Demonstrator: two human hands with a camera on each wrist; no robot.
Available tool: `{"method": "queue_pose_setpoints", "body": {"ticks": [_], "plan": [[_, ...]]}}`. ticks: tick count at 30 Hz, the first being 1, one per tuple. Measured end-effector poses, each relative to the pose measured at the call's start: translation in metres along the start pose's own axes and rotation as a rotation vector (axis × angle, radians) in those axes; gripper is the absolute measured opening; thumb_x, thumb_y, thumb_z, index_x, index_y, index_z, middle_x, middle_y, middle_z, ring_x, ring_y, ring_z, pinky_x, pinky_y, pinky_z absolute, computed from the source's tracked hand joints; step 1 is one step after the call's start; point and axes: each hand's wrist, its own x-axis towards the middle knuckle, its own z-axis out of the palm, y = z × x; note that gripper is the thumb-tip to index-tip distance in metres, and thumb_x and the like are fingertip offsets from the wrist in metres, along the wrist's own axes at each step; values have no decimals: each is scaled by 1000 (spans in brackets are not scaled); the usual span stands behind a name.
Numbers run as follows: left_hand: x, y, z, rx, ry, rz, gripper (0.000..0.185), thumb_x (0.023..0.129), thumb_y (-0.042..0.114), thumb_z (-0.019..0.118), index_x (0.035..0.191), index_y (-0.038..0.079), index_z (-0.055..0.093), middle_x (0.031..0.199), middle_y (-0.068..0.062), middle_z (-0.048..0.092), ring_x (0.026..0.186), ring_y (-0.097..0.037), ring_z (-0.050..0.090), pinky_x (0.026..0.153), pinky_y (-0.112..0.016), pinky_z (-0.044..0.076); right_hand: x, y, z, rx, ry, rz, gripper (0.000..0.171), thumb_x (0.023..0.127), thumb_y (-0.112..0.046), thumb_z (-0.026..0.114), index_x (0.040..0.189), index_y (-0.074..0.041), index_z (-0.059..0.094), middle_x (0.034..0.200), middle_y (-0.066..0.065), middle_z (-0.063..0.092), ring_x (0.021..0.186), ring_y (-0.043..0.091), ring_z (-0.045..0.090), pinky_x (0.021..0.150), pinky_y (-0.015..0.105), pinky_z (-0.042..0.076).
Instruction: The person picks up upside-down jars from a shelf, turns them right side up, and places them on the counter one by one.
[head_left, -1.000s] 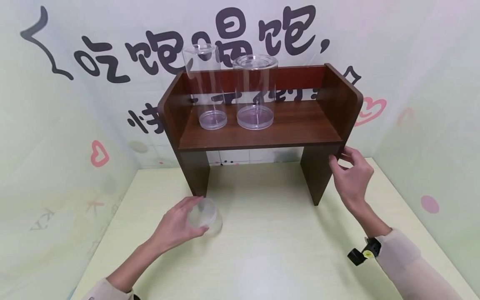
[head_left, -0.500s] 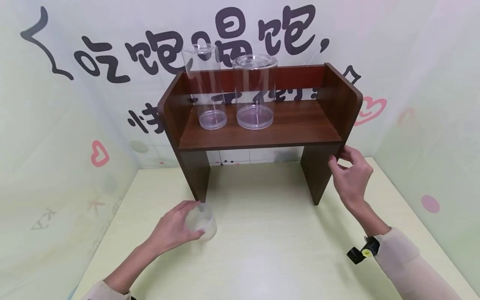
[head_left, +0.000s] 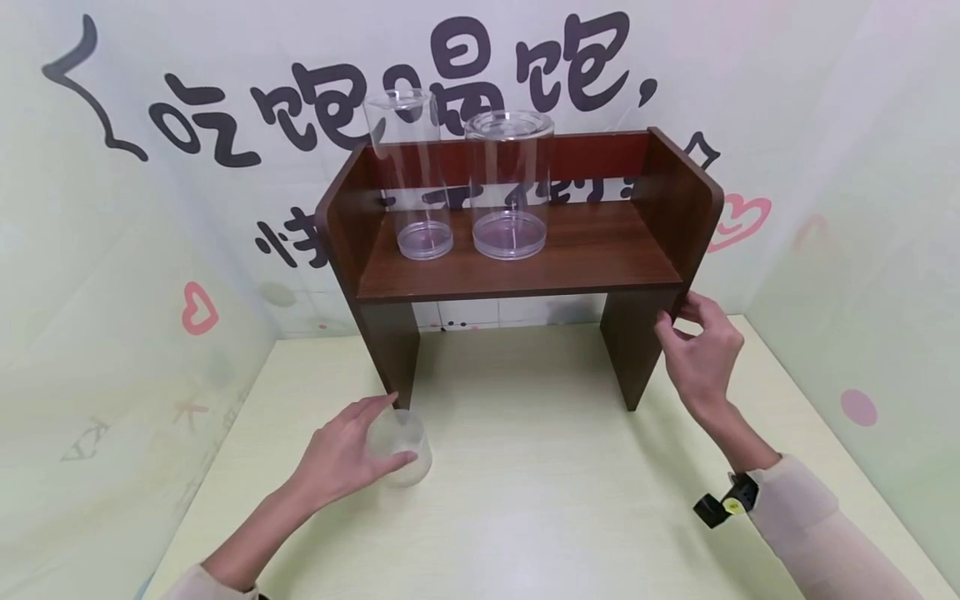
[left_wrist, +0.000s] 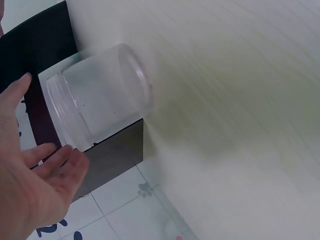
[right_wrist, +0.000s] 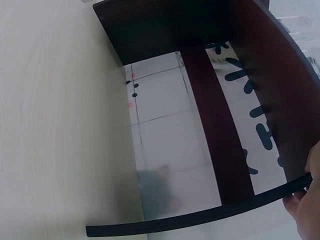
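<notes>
A short clear plastic jar (head_left: 412, 460) stands upright on the table in front of the wooden shelf's left leg. My left hand (head_left: 341, 458) is beside it with thumb and fingers spread. In the left wrist view, the thumb is clear of the jar (left_wrist: 107, 92), and the curved fingers of the left hand (left_wrist: 35, 185) lie close to its top rim; whether they touch it I cannot tell. My right hand (head_left: 703, 354) grips the edge of the right side panel of the brown shelf (head_left: 585, 271). The right wrist view shows only part of that hand (right_wrist: 310, 212) on the panel edge.
On the shelf board stand a tall narrow clear container (head_left: 425, 237) and a wider clear container (head_left: 510, 237). A printed backdrop (head_left: 225, 50) hangs behind and at both sides of the pale table (head_left: 540, 500).
The jar has come down and slightly toward me and left, and now stands on the table. My left fingers have spread away from it. The right hand keeps its grip on the shelf.
</notes>
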Motion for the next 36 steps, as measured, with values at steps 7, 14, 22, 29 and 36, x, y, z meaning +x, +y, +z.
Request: {"method": "queue_pose_setpoints", "body": {"ticks": [7, 14, 22, 29, 36], "plan": [[14, 9, -11, -32, 246, 194, 82, 74, 38, 94, 145, 9, 63, 131, -12, 73, 115, -32, 72, 75, -48, 67, 0, 0, -1, -3, 2, -3, 26, 89, 2, 76, 115, 6, 76, 102, 23, 78, 88, -19, 62, 71, -1, 51], [30, 31, -27, -189, 325, 262, 79, 86, 48, 87, 147, 6, 60, 131, -11, 71, 116, -27, 71, 99, -23, 59, -1, 0, 0, 0, -3, -2, 28, 89, 3, 76, 117, 7, 76, 103, 24, 77, 88, -17, 63, 72, 0, 52], [55, 71, -46, -402, 480, 324, 84, 93, 57, 75, 150, -2, 55, 141, -18, 65, 128, -33, 63, 111, -25, 52, 0, 1, -1, -4, 4, -8, 27, 88, 4, 76, 115, 7, 76, 102, 23, 77, 88, -17, 63, 72, 0, 51], [82, 98, -62, -397, 539, 365, 86, 94, 58, 74, 151, -2, 54, 149, -17, 61, 137, -33, 58, 119, -30, 47, -1, 2, -1, 6, 14, -16, 27, 87, 5, 76, 114, 7, 76, 101, 24, 77, 87, -16, 64, 71, -1, 50], [116, 114, -76, -402, 636, 323, 89, 93, 61, 72, 153, -2, 51, 154, -15, 56, 144, -30, 51, 124, -43, 42, -1, 2, 1, 6, 16, -34, 27, 87, 5, 76, 115, 7, 77, 101, 23, 77, 88, -17, 63, 71, -1, 51]]}}
